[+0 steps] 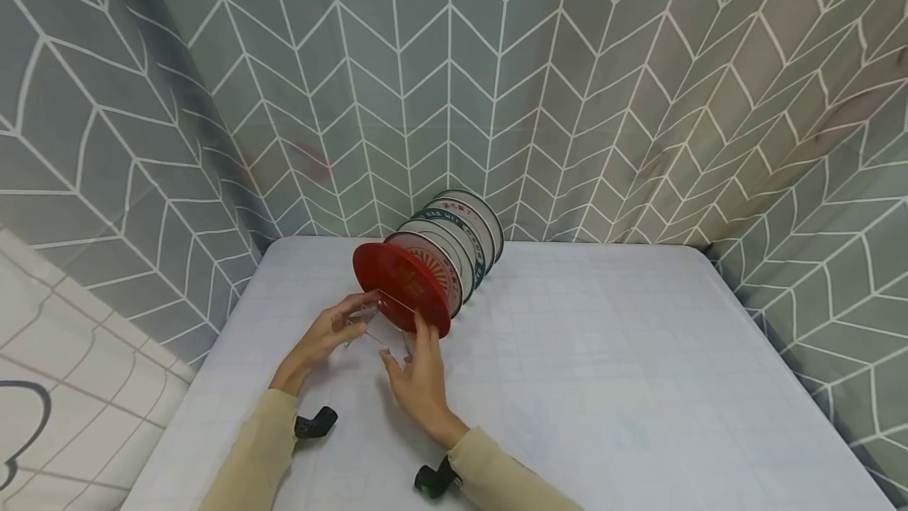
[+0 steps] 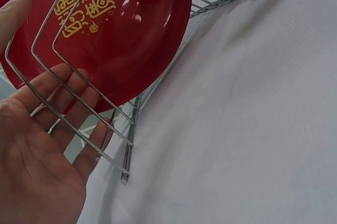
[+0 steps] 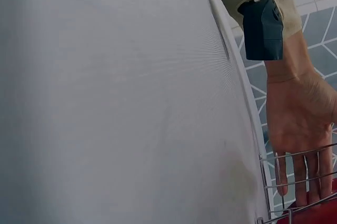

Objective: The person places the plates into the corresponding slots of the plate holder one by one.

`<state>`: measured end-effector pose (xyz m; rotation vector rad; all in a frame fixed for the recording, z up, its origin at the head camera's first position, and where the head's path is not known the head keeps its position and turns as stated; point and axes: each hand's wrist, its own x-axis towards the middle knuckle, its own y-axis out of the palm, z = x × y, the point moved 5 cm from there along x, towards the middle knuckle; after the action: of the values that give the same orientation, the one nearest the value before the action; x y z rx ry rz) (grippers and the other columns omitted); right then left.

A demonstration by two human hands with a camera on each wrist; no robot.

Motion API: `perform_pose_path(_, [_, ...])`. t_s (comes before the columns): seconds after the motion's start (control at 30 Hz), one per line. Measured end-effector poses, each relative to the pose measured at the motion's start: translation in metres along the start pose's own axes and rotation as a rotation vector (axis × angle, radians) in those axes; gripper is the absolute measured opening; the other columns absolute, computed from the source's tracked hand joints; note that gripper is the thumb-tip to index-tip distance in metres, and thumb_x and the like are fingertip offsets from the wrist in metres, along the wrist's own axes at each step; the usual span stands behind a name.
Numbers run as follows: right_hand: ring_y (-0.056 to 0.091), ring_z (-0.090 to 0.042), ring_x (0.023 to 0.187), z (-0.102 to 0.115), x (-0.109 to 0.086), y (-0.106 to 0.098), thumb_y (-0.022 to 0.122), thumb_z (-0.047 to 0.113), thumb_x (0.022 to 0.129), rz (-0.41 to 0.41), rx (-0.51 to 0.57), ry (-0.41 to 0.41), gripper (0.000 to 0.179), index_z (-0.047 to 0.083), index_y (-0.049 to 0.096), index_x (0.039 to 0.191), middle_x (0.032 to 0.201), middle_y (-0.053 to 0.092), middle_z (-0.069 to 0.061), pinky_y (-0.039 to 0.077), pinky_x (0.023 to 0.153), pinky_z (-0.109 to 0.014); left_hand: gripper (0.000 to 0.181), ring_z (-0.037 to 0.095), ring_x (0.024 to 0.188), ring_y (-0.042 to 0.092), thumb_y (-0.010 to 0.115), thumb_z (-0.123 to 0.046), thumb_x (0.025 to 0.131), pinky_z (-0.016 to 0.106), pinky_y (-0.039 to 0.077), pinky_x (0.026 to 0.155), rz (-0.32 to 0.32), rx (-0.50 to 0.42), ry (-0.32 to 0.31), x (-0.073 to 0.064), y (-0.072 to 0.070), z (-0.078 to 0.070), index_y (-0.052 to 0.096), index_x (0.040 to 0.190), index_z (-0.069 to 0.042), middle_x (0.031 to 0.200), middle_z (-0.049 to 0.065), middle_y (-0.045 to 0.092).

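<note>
A red plate (image 1: pixel 397 278) with gold lettering stands tilted on edge in a wire dish rack (image 2: pixel 128 155), at the front of a row of dishes. My left hand (image 1: pixel 319 340) is at its left side, fingers behind the rack's wires and touching the plate in the left wrist view, thumb apart from them. My right hand (image 1: pixel 423 391) is on the other side, fingertips against the plate's lower right rim, thumb near the front wires. In the right wrist view this hand's fingers look straight behind the wires. The hands and plate hide much of the rack.
Behind the red plate stand several white enamel dishes (image 1: pixel 489 231) with dark rims, some with red or green patterns. A white cloth (image 1: pixel 624 385) covers the table. Grey curtains (image 1: pixel 489 101) with white zigzag lines hang behind and at both sides.
</note>
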<state>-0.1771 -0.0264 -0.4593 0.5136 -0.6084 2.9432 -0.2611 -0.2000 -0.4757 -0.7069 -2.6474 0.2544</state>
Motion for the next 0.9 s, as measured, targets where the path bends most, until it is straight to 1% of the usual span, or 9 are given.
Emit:
perform_pose_path(0.1, [0.055, -0.031, 0.117, 0.0, -0.002, -0.006, 0.073, 0.016, 0.087, 0.019, 0.011, 0.004, 0.079, 0.004, 0.029, 0.152, 0.143, 0.044, -0.012, 0.06, 0.084, -0.039, 0.054, 0.023, 0.132, 0.047, 0.055, 0.005, 0.091, 0.026, 0.047, 0.103, 0.004, 0.014, -0.019, 0.001, 0.002, -0.002, 0.043, 0.143, 0.004, 0.142, 0.027, 0.045])
perform_pose_path(0.27, [0.054, -0.027, 0.12, -0.002, -0.004, -0.02, 0.073, 0.019, 0.088, 0.05, -0.039, -0.004, 0.078, 0.003, 0.032, 0.152, 0.142, 0.048, -0.011, 0.053, 0.1, -0.041, 0.054, 0.006, 0.125, 0.049, 0.062, 0.004, 0.087, 0.031, 0.05, 0.1, 0.009, 0.042, -0.028, 0.004, 0.009, -0.006, 0.047, 0.139, 0.002, 0.138, 0.024, 0.05])
perform_pose_path(0.33, [0.052, -0.026, 0.125, -0.003, -0.005, -0.027, 0.073, 0.019, 0.088, 0.058, -0.06, -0.024, 0.077, 0.001, 0.033, 0.151, 0.143, 0.048, -0.011, 0.048, 0.107, -0.043, 0.054, 0.005, 0.123, 0.05, 0.064, 0.003, 0.086, 0.032, 0.052, 0.098, 0.009, 0.061, -0.032, 0.006, 0.013, -0.009, 0.048, 0.137, 0.0, 0.136, 0.022, 0.052])
perform_pose_path(0.4, [0.05, -0.026, 0.129, -0.005, -0.005, -0.033, 0.073, 0.019, 0.088, 0.064, -0.068, -0.046, 0.076, 0.0, 0.034, 0.15, 0.144, 0.047, -0.012, 0.044, 0.11, -0.045, 0.054, 0.01, 0.123, 0.051, 0.067, 0.002, 0.084, 0.034, 0.054, 0.096, 0.004, 0.08, -0.044, 0.008, 0.018, -0.012, 0.05, 0.135, -0.001, 0.134, 0.021, 0.054])
perform_pose_path(0.47, [0.047, -0.027, 0.133, -0.008, -0.005, -0.039, 0.073, 0.019, 0.088, 0.076, -0.051, -0.054, 0.076, 0.0, 0.034, 0.15, 0.145, 0.046, -0.012, 0.042, 0.112, -0.047, 0.054, 0.019, 0.123, 0.051, 0.07, 0.001, 0.084, 0.038, 0.055, 0.095, -0.005, 0.097, -0.064, 0.009, 0.024, -0.015, 0.05, 0.134, -0.002, 0.133, 0.019, 0.055])
perform_pose_path(0.6, [0.048, -0.028, 0.131, -0.018, -0.006, -0.053, 0.072, 0.017, 0.088, 0.111, 0.019, -0.051, 0.075, 0.0, 0.033, 0.151, 0.144, 0.045, -0.014, 0.043, 0.109, -0.052, 0.057, 0.034, 0.124, 0.048, 0.076, -0.006, 0.082, 0.048, 0.053, 0.097, -0.034, 0.115, -0.124, 0.01, 0.039, -0.018, 0.051, 0.133, -0.006, 0.132, 0.017, 0.055])
perform_pose_path(0.73, [0.049, -0.033, 0.128, -0.029, -0.006, -0.068, 0.071, 0.015, 0.089, 0.165, 0.106, -0.038, 0.075, 0.004, 0.032, 0.152, 0.144, 0.044, -0.016, 0.048, 0.101, -0.059, 0.06, 0.036, 0.124, 0.047, 0.08, -0.016, 0.08, 0.053, 0.051, 0.099, -0.08, 0.133, -0.184, 0.01, 0.056, -0.02, 0.05, 0.131, -0.009, 0.131, 0.014, 0.055])
perform_pose_path(0.8, [0.049, -0.035, 0.127, -0.035, -0.006, -0.076, 0.071, 0.014, 0.089, 0.194, 0.14, -0.028, 0.076, 0.007, 0.032, 0.153, 0.144, 0.044, -0.016, 0.047, 0.099, -0.064, 0.062, 0.034, 0.124, 0.048, 0.082, -0.018, 0.079, 0.052, 0.052, 0.098, -0.111, 0.138, -0.206, 0.01, 0.065, -0.021, 0.05, 0.131, -0.01, 0.13, 0.013, 0.054])
perform_pose_path(0.9, [0.051, -0.038, 0.124, -0.042, -0.005, -0.089, 0.072, 0.011, 0.088, 0.243, 0.18, -0.025, 0.076, 0.01, 0.032, 0.153, 0.143, 0.044, -0.016, 0.046, 0.097, -0.066, 0.065, 0.031, 0.122, 0.049, 0.084, -0.021, 0.076, 0.046, 0.054, 0.095, -0.165, 0.14, -0.225, 0.009, 0.079, -0.024, 0.049, 0.131, -0.01, 0.129, 0.011, 0.054])
